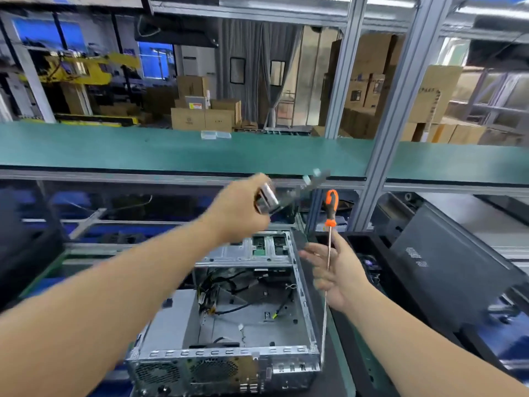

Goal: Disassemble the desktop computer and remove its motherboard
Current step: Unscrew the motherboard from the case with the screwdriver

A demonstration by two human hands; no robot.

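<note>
Open grey metal desktop computer case [229,325] on its side on the bench, floor bare but for loose black cables [243,299]; no motherboard visible inside. Left hand [240,207] grips a blurred grey metal part [267,197] above the case, toward the green shelf [114,150]. Right hand [340,270], nearer the case, pinches the orange-handled screwdriver [330,207] by its upright shaft.

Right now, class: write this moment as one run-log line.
left hand: grips blurred metal part, raised over case | right hand: holds screwdriver by shaft, handle up | computer case: open, cables loose inside
</note>
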